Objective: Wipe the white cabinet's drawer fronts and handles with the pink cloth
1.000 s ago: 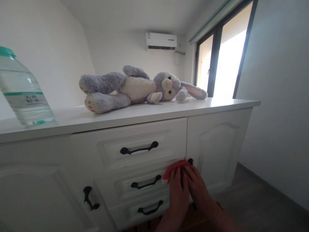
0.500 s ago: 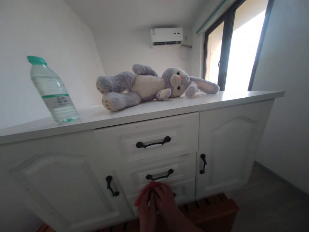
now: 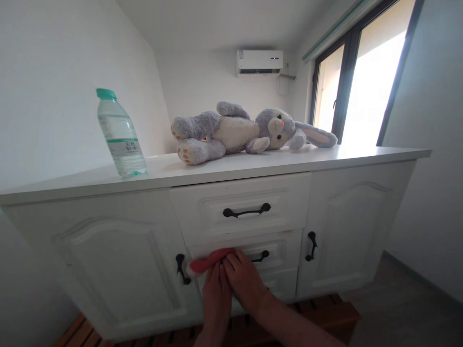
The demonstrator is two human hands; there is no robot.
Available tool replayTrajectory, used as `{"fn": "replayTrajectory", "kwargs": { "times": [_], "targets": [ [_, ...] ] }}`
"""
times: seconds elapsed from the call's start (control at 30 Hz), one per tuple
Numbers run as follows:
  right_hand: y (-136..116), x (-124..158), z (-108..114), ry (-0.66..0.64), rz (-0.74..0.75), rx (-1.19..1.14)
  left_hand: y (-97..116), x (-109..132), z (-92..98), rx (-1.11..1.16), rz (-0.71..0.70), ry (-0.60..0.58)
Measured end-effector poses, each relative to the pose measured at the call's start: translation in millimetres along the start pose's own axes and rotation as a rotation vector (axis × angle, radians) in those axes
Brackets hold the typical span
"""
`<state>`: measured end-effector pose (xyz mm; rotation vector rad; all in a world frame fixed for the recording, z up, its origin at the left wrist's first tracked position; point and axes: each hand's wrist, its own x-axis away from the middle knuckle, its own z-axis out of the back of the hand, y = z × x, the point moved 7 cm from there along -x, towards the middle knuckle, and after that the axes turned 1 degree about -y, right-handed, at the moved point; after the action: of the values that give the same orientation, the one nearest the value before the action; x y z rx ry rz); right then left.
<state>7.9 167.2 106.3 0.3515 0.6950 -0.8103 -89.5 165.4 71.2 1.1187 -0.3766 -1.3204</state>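
Both hands lie flat, side by side, pressing a red cloth (image 3: 210,260) against the middle drawer (image 3: 278,250) of the white cabinet (image 3: 108,260): left hand (image 3: 216,294) beside right hand (image 3: 244,282), just left of that drawer's black handle (image 3: 261,256).

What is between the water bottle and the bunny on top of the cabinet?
Nothing. In the head view, only bare white cabinet top lies between the water bottle and the plush bunny's feet.
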Motion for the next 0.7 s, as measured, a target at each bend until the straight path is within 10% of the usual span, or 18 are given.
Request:
{"fn": "replayTrajectory", "kwargs": {
  "times": [0.4, 0.57, 0.7],
  "targets": [
    [141.9, 95.4, 72.6, -0.053, -0.391, -0.031, 139.8, 19.1, -147.5, -0.23, -0.388, -0.502],
    [147.5, 140.8, 28.8, -0.03, -0.349, 0.085, 95.2, 38.9, -169.7, 0.061, -0.272, -0.551],
    [111.8, 138.7, -19.4, 0.031, -0.25, 0.032, 37.5, 42.2, -144.7, 0.138, -0.17, -0.479]
  ]
}}
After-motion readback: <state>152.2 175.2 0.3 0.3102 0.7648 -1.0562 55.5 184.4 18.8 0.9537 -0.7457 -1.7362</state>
